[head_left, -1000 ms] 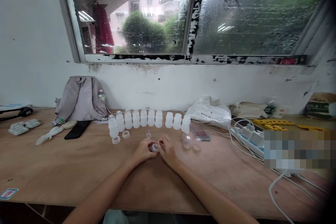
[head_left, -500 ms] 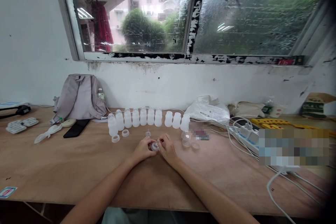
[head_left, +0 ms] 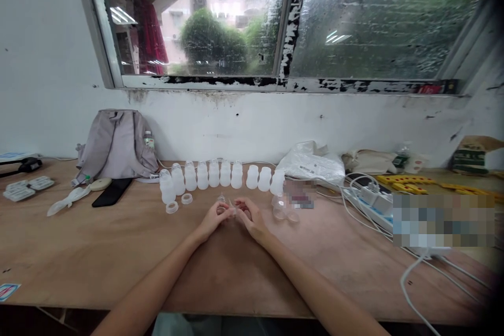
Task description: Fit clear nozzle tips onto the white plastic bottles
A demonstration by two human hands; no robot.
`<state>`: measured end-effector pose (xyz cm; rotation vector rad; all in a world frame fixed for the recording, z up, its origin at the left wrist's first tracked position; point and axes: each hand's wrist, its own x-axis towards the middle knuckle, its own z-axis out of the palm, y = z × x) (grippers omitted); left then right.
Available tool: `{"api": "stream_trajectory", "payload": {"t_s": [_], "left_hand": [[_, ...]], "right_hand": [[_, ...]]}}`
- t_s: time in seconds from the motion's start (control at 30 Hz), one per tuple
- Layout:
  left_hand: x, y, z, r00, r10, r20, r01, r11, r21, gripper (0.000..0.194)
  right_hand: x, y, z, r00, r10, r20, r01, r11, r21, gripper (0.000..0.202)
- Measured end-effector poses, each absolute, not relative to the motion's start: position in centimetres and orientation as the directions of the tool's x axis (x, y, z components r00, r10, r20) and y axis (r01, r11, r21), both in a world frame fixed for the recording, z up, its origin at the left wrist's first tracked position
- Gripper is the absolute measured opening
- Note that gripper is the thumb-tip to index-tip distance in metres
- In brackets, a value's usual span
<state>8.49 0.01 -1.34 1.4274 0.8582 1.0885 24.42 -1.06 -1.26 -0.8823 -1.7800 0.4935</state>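
My left hand (head_left: 214, 218) and my right hand (head_left: 252, 219) meet over the middle of the wooden table. Their fingers are closed around a small clear plastic piece (head_left: 233, 211), partly hidden by the fingertips. Just behind my left fingers, another clear piece (head_left: 221, 197) is partly visible. Beyond the hands, several frosted white bottles (head_left: 213, 174) stand in a curved row. Two white rings (head_left: 186, 199) lie near the row's left end. To the right of my right hand are several clear round caps (head_left: 279, 212).
A grey backpack (head_left: 116, 144), a black phone (head_left: 112, 192) and a tied plastic bag (head_left: 71, 200) are at the left. Behind the bottles' right end lies a white plastic bag (head_left: 313, 163). White cables and a power strip (head_left: 370, 205) occupy the right side.
Both hands have turned the clear piece, which now shows thin between the fingertips instead of as a round ring. The whole view has shifted slightly.
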Motion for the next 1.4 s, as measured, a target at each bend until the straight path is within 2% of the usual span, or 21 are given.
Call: {"api": "stream_trajectory", "payload": {"t_s": [0.13,0.27,0.43,0.63,0.73,0.83,0.93,1.17,1.4], "left_hand": [[8.6,0.2,-1.6,0.332,0.936,0.116,-0.142,-0.072,0.987,0.037],[8.7,0.2,-2.0,0.311,0.943,0.119,-0.056,-0.106,0.993,0.039],[8.6,-0.1,-2.0,0.204,0.908,0.367,0.216,-0.407,0.887,0.026],[8.7,-0.6,-1.6,0.153,0.883,0.444,0.356,-0.469,0.809,0.019],[8.8,-0.8,-1.4,0.155,0.881,0.446,0.385,-0.470,0.794,0.017],[9.0,-0.8,-1.4,0.158,0.869,0.469,0.403,-0.490,0.773,0.014],[9.2,-0.8,-1.3,0.158,0.861,0.483,0.416,-0.502,0.758,0.011],[9.0,-0.9,-1.4,0.146,0.887,0.439,0.386,-0.460,0.800,0.013],[9.0,-0.8,-1.6,0.210,0.858,0.468,0.336,-0.513,0.790,0.016]], "right_hand": [[23.8,-1.6,-0.9,-0.176,0.744,0.644,0.384,0.655,-0.651,0.016],[23.3,-1.5,-1.0,-0.113,0.777,0.619,0.435,0.599,-0.672,0.011],[23.5,-1.0,-1.5,-0.065,0.801,0.594,0.483,0.547,-0.684,0.013],[23.4,-0.8,-1.8,-0.083,0.834,0.546,0.476,0.515,-0.713,0.015],[23.2,-0.8,-1.9,-0.068,0.878,0.473,0.430,0.454,-0.780,0.014],[22.8,-0.9,-2.0,-0.044,0.935,0.351,0.301,0.347,-0.888,0.017],[22.4,-1.0,-2.1,-0.031,0.954,0.297,0.218,0.297,-0.930,0.018],[22.6,-0.9,-2.4,-0.082,0.934,0.347,0.254,0.356,-0.899,0.016],[23.0,-0.9,-2.1,-0.096,0.886,0.454,0.375,0.455,-0.808,0.010]]}}
